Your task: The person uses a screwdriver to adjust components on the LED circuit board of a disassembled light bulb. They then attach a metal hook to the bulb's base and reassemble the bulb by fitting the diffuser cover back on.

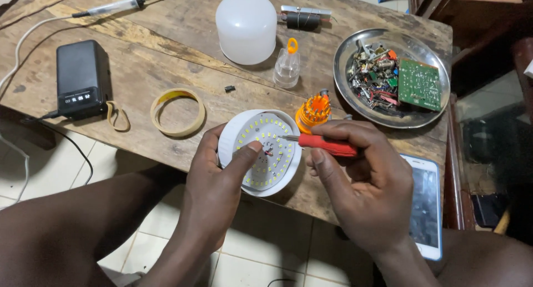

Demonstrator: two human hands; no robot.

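Head view: LED lamp base (261, 153) between both hands, apparently screwdriver-tipped (327, 145).

Left hand (214, 181) curled, thumb pressed forward — fingers wrapped out of sight. Right hand (363, 181) closed in a pinch, index and thumb extended leftward — both forearms rose from below.

A white-framed phone (426, 206) lies screen-up at the table's right edge; a black box (81, 78) shows a small display.

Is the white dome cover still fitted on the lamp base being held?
No, the dome cover stands apart on the table, leaving the lamp base open.
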